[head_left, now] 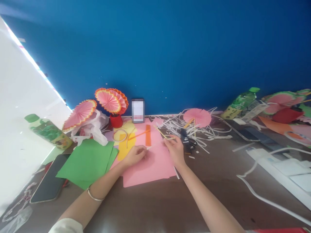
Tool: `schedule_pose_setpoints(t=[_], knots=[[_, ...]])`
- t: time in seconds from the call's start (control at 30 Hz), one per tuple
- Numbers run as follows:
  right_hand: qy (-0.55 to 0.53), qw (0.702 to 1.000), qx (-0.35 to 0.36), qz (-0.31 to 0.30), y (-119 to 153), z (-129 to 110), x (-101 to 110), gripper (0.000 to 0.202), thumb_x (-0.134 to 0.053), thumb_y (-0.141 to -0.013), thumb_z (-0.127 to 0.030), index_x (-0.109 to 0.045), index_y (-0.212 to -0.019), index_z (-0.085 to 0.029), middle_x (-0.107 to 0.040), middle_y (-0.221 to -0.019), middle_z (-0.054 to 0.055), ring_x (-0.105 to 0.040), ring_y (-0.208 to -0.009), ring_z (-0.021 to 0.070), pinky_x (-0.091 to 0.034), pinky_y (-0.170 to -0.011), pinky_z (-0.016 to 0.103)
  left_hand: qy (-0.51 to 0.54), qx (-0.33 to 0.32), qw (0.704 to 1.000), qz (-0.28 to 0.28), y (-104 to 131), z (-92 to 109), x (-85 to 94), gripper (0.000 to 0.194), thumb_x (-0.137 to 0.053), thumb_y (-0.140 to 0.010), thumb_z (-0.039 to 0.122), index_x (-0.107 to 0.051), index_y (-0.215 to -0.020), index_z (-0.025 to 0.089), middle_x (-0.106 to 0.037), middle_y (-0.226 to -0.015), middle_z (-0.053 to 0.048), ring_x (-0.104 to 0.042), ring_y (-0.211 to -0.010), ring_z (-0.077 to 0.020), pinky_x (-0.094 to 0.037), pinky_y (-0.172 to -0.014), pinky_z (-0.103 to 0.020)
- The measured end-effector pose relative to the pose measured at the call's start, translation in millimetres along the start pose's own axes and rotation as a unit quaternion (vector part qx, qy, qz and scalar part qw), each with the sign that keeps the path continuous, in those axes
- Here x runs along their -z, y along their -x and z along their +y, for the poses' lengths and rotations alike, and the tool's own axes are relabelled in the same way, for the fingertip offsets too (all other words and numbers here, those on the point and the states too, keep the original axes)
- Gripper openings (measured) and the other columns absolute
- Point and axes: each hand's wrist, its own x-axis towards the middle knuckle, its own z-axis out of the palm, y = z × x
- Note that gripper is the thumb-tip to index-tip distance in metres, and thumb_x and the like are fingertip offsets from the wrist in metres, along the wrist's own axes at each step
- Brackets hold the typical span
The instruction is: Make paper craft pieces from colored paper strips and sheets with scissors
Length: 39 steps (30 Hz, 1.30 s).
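Observation:
My right hand (176,148) is closed on a thin yellow paper strip (160,132), its fingertips pinched together above the right part of the pink paper sheets (152,171). My left hand (135,155) rests over the same sheets with its fingers curled inward. A small whitish bit shows by its fingertips, too small to make out. Just beyond the hands lie a flat orange strip (148,135), yellow paper (123,150) and a roll of tape (119,135). Green paper sheets (89,158) lie left of my left hand.
Folded paper fans (108,101), a red pot (116,121) and a propped phone (138,111) stand along the blue partition. White paper shreds (173,124) and a pink paper disc (200,118) lie back right. Bottles (50,131), a dark phone (50,179) and a white cable (257,194) flank the table.

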Motion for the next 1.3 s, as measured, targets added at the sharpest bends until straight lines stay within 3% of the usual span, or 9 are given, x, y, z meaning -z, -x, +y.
schedule_pose_setpoints(t=[0.1,0.17,0.23,0.33,0.43,0.63,0.93,1.13,1.3], knots=[[0.054,0.996,0.061,0.035,2,2,0,0.056,-0.064,-0.069,-0.035,-0.036,-0.115,-0.021,-0.054,-0.11,0.012,-0.062,-0.083,0.02,-0.051,-0.075,0.037,-0.004,-0.002,1.0,0.012,0,0,0.5,0.027,-0.04,-0.083,0.029,-0.057,-0.067,0.016,-0.061,-0.066,-0.002,-0.056,-0.063,-0.0131,-0.042,-0.061,-0.024],[0.153,0.973,0.16,0.061,6,1,-1,0.054,-0.061,-0.072,-0.032,-0.037,-0.119,-0.022,-0.041,-0.126,0.016,-0.059,-0.093,0.0219,-0.05,-0.074,0.037,-0.009,-0.002,0.999,0.032,0,0,0.4,0.026,-0.04,-0.083,0.028,-0.058,-0.069,0.016,-0.059,-0.064,-0.002,-0.055,-0.061,-0.0125,-0.042,-0.06,-0.023],[0.273,0.921,0.278,0.03,11,-1,-3,0.034,-0.058,-0.076,-0.027,-0.049,-0.109,-0.022,-0.047,-0.121,0.012,-0.056,-0.098,0.0229,-0.047,-0.078,0.039,-0.02,-0.003,0.999,0.049,0,1,-0.7,0.025,-0.041,-0.082,0.028,-0.059,-0.073,0.015,-0.059,-0.064,-0.001,-0.053,-0.061,-0.0119,-0.041,-0.06,-0.023],[0.384,0.833,0.388,-0.09,22,-4,-9,0.011,-0.052,-0.081,-0.018,-0.059,-0.088,-0.023,-0.064,-0.093,0.004,-0.057,-0.091,0.0198,-0.041,-0.082,0.038,-0.045,-0.023,0.998,0.047,2,4,-3.6,0.025,-0.041,-0.082,0.026,-0.062,-0.08,0.014,-0.061,-0.069,-0.002,-0.053,-0.062,-0.0115,-0.04,-0.061,-0.022],[0.4,0.803,0.415,-0.155,30,-6,-17,0.014,-0.049,-0.083,-0.015,-0.06,-0.088,-0.022,-0.067,-0.087,0.002,-0.059,-0.084,0.0168,-0.04,-0.079,0.035,-0.066,-0.059,0.996,0.029,3,6,-6.1,0.025,-0.04,-0.081,0.022,-0.063,-0.081,0.014,-0.064,-0.074,-0.001,-0.054,-0.065,-0.0117,-0.04,-0.063,-0.021],[0.394,0.798,0.42,-0.178,31,-3,-19,0.014,-0.049,-0.083,-0.015,-0.061,-0.088,-0.02,-0.069,-0.088,0.002,-0.059,-0.082,0.0173,-0.04,-0.077,0.035,-0.095,-0.087,0.991,0.023,3,0,-7.5,0.024,-0.04,-0.077,0.016,-0.063,-0.08,0.014,-0.062,-0.071,0.0,-0.05,-0.063,-0.0108,-0.038,-0.061,-0.019],[0.413,0.778,0.434,-0.189,32,-3,-20,0.017,-0.046,-0.083,-0.015,-0.061,-0.089,-0.019,-0.068,-0.085,0.005,-0.059,-0.079,0.018,-0.04,-0.08,0.037,-0.136,-0.107,0.984,0.036,3,-2,-8.0,0.021,-0.041,-0.074,0.015,-0.045,-0.053,0.014,-0.033,-0.051,0.005,-0.029,-0.051,-0.0069,-0.026,-0.049,-0.018],[0.404,0.786,0.429,-0.186,33,-5,-21,0.016,-0.047,-0.081,-0.013,-0.061,-0.085,-0.019,-0.068,-0.083,0.004,-0.059,-0.077,0.0175,-0.04,-0.078,0.036,-0.141,-0.11,0.983,0.029,4,-2,-7.5,0.022,-0.042,-0.075,0.015,-0.047,-0.055,0.013,-0.035,-0.052,0.005,-0.03,-0.051,-0.0064,-0.026,-0.049,-0.018],[0.381,0.821,0.389,-0.172,33,-3,-22,0.014,-0.049,-0.079,-0.014,-0.06,-0.077,-0.021,-0.068,-0.077,0.002,-0.06,-0.075,0.0173,-0.041,-0.074,0.034,-0.15,-0.113,0.982,0.037,3,0,-7.2,0.022,-0.042,-0.076,0.014,-0.054,-0.057,0.013,-0.041,-0.05,0.004,-0.033,-0.049,-0.0069,-0.029,-0.049,-0.019]])
